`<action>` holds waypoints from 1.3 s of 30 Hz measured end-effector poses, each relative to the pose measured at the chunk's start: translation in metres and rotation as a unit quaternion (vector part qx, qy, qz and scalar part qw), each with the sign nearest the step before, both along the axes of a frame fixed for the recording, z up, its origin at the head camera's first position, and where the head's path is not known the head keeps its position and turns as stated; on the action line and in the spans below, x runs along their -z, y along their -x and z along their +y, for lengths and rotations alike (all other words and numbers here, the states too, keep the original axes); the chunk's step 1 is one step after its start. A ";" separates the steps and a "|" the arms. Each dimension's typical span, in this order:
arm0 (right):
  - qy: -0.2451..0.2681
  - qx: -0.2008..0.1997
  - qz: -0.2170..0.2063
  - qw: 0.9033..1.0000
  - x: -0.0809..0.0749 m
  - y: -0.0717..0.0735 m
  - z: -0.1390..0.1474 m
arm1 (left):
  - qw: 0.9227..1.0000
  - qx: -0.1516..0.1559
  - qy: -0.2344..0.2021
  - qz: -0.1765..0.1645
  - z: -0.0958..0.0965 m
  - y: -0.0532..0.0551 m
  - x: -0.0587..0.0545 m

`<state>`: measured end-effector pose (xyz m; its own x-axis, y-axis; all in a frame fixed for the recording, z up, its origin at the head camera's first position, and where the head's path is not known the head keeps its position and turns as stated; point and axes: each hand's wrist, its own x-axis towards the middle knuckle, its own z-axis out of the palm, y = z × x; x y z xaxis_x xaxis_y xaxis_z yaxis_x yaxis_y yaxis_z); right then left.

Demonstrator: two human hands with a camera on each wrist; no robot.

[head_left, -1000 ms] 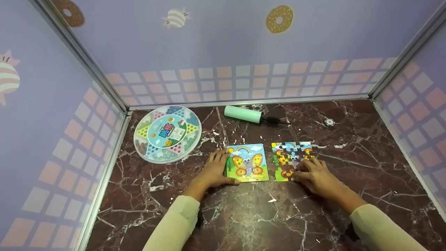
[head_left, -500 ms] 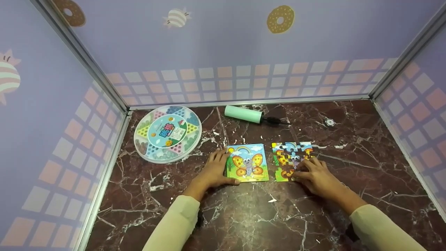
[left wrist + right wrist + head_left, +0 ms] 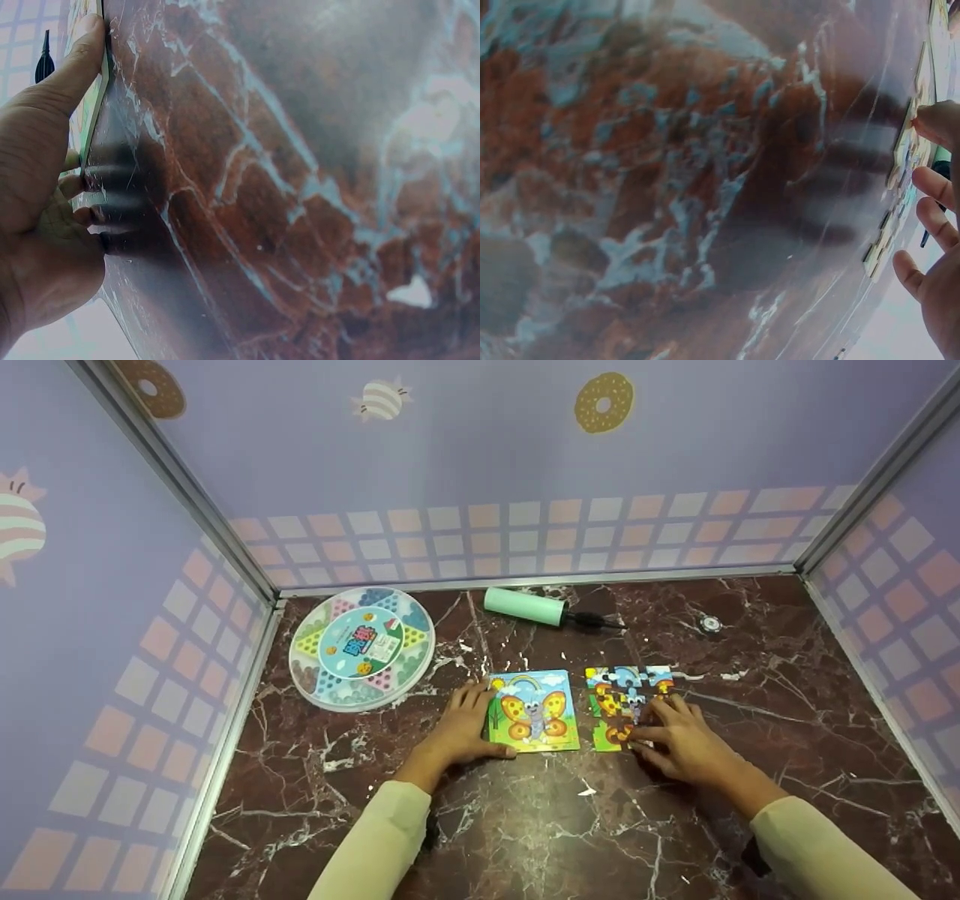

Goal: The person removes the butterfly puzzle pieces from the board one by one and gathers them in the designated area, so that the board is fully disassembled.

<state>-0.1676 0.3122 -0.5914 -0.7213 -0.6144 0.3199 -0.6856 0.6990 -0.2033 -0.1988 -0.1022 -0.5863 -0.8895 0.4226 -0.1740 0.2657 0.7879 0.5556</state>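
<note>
A square picture board (image 3: 534, 712) with a butterfly under a rainbow lies flat on the table. My left hand (image 3: 459, 727) rests at its left side, the fingers along the left edge and the thumb at the lower edge. In the left wrist view, the thumb (image 3: 79, 60) lies against the board's edge. To the right lies a jigsaw puzzle (image 3: 613, 697) of the same butterfly. My right hand (image 3: 681, 741) is over its lower right part and hides some pieces. In the right wrist view, the thumb (image 3: 937, 124) touches the puzzle, with the fingers (image 3: 934, 217) spread apart.
A round Chinese checkers set (image 3: 360, 649) in a clear case lies at the back left. Behind the board lies a mint-green hand pump (image 3: 525, 606) with a black nozzle. A small round silver object (image 3: 709, 623) is at the back right. Patterned panels (image 3: 525, 457) enclose the table.
My right hand's thumb and index finger have parted slightly over the puzzle's lower right part. The left hand and the board have stayed where they were.
</note>
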 end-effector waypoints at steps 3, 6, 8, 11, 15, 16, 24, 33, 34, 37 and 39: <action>-0.012 0.009 -0.015 1.000 -0.003 0.001 -0.003 | 1.000 0.003 0.000 0.003 0.000 0.001 0.000; -0.018 0.005 -0.017 1.000 -0.006 0.004 -0.007 | 1.000 0.002 0.001 0.002 0.000 0.001 0.000; -0.022 0.000 -0.012 1.000 -0.008 0.007 -0.010 | 1.000 0.002 0.005 0.002 0.000 0.001 0.001; -0.019 -0.007 -0.006 1.000 -0.008 0.010 -0.016 | 1.000 0.000 0.009 0.000 -0.001 0.000 0.001; -0.017 -0.004 -0.011 1.000 -0.008 0.013 -0.030 | 1.000 0.000 0.005 -0.002 -0.001 -0.001 0.000; -0.017 -0.002 -0.015 1.000 -0.009 0.014 -0.034 | 1.000 0.001 0.003 -0.003 -0.001 -0.001 0.000; -0.028 -0.006 -0.046 0.999 -0.008 0.023 -0.068 | 1.000 0.004 0.003 0.003 0.000 0.000 0.000; -0.040 -0.026 -0.036 0.998 0.001 0.029 -0.098 | 1.000 0.002 0.010 0.002 -0.001 0.001 0.002; -0.037 -0.028 -0.039 0.998 0.001 0.029 -0.101 | 1.000 0.001 0.010 0.002 -0.001 0.001 0.002; -0.027 -0.027 -0.053 0.998 0.000 0.029 -0.108 | 1.000 0.000 0.011 0.001 -0.001 0.001 0.003; -0.027 -0.024 -0.062 0.997 0.000 0.029 -0.111 | 1.000 0.000 0.009 0.003 -0.001 0.000 0.003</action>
<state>-0.1965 0.2010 -0.5915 -0.7225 -0.6629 0.1964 -0.6906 0.6782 -0.2511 -0.1993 -0.1028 -0.5894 -0.8905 0.4190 -0.1773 0.2682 0.7983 0.5393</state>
